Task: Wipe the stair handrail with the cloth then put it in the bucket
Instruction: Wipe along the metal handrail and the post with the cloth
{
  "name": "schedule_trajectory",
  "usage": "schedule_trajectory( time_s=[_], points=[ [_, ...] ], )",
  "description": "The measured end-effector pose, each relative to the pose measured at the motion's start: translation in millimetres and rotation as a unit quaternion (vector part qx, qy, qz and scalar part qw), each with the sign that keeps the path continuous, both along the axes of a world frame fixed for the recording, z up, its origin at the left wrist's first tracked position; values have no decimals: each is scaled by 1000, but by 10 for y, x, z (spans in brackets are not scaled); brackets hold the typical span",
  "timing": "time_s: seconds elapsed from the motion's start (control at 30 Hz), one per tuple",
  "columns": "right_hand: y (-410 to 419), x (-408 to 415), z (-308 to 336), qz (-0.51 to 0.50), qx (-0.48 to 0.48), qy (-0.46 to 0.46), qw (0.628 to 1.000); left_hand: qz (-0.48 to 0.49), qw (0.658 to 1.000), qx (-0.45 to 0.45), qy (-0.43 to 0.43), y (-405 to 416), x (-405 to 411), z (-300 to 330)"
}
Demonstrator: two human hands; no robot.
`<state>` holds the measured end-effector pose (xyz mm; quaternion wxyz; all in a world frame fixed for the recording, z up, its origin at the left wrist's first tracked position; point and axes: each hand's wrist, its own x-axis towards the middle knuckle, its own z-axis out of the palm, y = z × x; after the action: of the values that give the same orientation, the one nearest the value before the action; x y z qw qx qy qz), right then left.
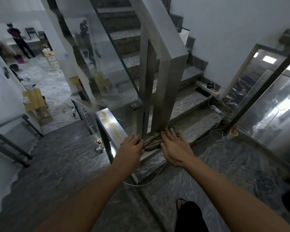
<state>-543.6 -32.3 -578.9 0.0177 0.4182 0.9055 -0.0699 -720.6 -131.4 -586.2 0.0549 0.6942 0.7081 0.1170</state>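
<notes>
A crumpled grey-green cloth lies at the foot of the steel handrail post, on the edge of a stair step. My left hand rests at the cloth's left side, fingers spread, touching it. On the cloth's right side lies my right hand, palm down with fingers extended. Neither hand has a closed grip on the cloth. The steel handrail of the lower flight, with a yellowish stain on top, runs down to the left. No bucket is in view.
Glass balustrade panels stand left of the post. A power strip and white cables lie on the steps to the right. A cup sits by a glass door frame. A person stands far left in the room below.
</notes>
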Motion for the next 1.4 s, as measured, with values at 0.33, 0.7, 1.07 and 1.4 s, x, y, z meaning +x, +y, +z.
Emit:
schedule_trajectory(
  time_s=[0.33,0.7,1.07,1.4],
  points=[
    [-40,33,27,56,-46,25,997,55,995,11,-86,-58,-133,201],
    [8,111,-26,4,-49,70,996,179,975,51,-120,-60,103,117],
    [-458,-216,-111,-4,15,26,1000,176,968,-35,-176,59,-404,39],
    [-438,-200,-23,175,64,-15,982,295,954,16,-41,41,-342,-18]
  ],
)
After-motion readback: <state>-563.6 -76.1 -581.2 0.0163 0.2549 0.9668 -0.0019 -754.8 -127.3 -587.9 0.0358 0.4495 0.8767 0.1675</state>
